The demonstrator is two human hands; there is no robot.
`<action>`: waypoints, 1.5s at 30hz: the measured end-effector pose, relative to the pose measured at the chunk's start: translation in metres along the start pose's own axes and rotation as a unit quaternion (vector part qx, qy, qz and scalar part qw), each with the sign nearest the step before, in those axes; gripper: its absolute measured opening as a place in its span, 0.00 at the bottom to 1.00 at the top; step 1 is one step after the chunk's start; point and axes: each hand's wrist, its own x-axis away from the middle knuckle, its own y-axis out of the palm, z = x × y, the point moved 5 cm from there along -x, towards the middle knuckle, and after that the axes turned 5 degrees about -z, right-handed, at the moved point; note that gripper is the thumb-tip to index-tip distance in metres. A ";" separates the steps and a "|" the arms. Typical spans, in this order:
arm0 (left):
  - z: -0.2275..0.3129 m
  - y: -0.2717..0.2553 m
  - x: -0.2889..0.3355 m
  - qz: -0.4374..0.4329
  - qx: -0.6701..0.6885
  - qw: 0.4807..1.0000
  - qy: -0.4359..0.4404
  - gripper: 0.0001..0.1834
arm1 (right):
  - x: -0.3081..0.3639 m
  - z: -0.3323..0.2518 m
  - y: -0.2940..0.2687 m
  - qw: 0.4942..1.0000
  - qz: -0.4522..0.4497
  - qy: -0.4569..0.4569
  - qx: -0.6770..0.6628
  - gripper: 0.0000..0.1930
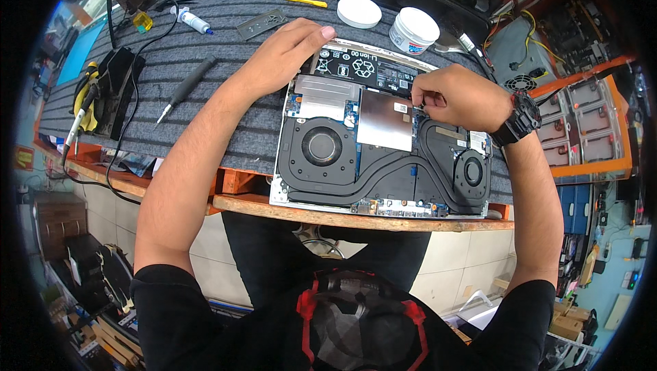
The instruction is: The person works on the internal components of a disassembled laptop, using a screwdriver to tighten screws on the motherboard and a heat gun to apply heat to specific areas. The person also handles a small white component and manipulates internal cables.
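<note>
An opened laptop (387,173) lies with its bottom cover off, showing two fans, a black battery (373,65) along the far side and a silver metal plate (384,121) in the middle. My left hand (287,56) holds its far left corner, one finger stretched along the edge and the others partly hidden. Over the right end of the battery, my right hand (455,97) is closed, its fingertips pinched together low against the circuit board. Whatever sits between those fingertips is too small or too covered to make out.
A screwdriver (185,90), a capped tube (196,22), a perforated metal piece (262,23) and a yellow pry tool (306,2) lie on the striped grey mat (233,111). Beyond the laptop stand a white tub (414,29) and its lid (359,12). An orange-framed parts case (582,125) is at right.
</note>
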 end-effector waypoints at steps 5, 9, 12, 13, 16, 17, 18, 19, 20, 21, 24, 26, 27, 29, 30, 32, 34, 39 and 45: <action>-0.002 0.001 0.000 0.003 -0.002 1.000 -0.003 0.31 | -0.001 0.001 0.000 1.000 -0.008 0.016 -0.015 0.06; -0.001 0.000 0.000 -0.003 -0.003 1.000 -0.003 0.31 | -0.002 0.002 0.001 1.000 -0.009 0.017 -0.019 0.06; 0.001 0.000 0.000 -0.005 0.005 1.000 0.009 0.30 | -0.002 0.001 0.001 0.999 -0.011 0.020 -0.023 0.07; 0.000 0.000 0.000 -0.004 0.004 1.000 0.007 0.30 | -0.003 0.001 0.001 0.999 -0.011 0.021 -0.026 0.07; 0.000 0.000 0.001 -0.001 0.001 1.000 0.004 0.30 | -0.002 0.001 0.001 1.000 -0.010 0.023 -0.018 0.07; 0.000 0.000 0.001 0.000 0.000 1.000 0.005 0.30 | -0.002 0.000 0.001 1.000 -0.005 0.024 -0.017 0.07; 0.000 0.000 0.001 0.001 -0.001 1.000 0.006 0.30 | -0.002 0.000 0.001 1.000 0.000 0.024 -0.016 0.06; 0.000 0.001 0.000 0.002 0.002 1.000 0.011 0.30 | -0.001 -0.001 0.000 1.000 0.005 0.026 -0.014 0.06; -0.001 0.001 0.000 0.002 0.006 1.000 0.016 0.30 | -0.002 0.000 0.000 1.000 0.005 0.021 -0.015 0.06; -0.001 0.001 -0.001 0.002 0.009 1.000 0.022 0.31 | -0.002 0.000 -0.001 1.000 0.005 0.016 -0.015 0.05; -0.005 0.001 0.000 0.005 0.018 1.000 0.011 0.30 | -0.004 0.001 -0.002 1.000 0.006 0.007 -0.024 0.04; -0.002 0.001 0.000 0.001 0.020 0.999 0.026 0.30 | -0.003 0.002 -0.002 0.999 0.007 0.009 -0.030 0.04; 0.001 0.001 0.000 -0.002 0.021 0.999 0.033 0.30 | -0.002 0.005 -0.001 0.999 0.008 0.009 -0.033 0.04; 0.003 0.001 0.001 -0.004 0.027 0.999 0.033 0.30 | -0.003 0.008 0.001 0.999 0.008 0.009 -0.042 0.04; 0.003 0.001 0.000 -0.005 0.032 0.999 0.037 0.30 | -0.002 0.009 -0.001 0.999 0.006 0.010 -0.046 0.04; 0.002 -0.002 -0.001 -0.013 0.036 0.998 0.041 0.28 | -0.001 0.009 -0.002 0.999 -0.002 0.010 -0.043 0.05; 0.006 -0.002 -0.001 -0.002 0.014 1.000 0.027 0.29 | 0.002 0.010 -0.002 0.998 0.014 0.021 -0.054 0.05; 0.060 0.029 -0.011 -0.061 -0.085 0.988 0.112 0.25 | 0.018 0.021 0.006 0.982 0.102 0.031 -0.156 0.06; 0.084 0.080 -0.049 -0.143 -0.112 0.973 0.141 0.27 | 0.042 0.028 0.016 0.970 0.196 0.028 -0.142 0.08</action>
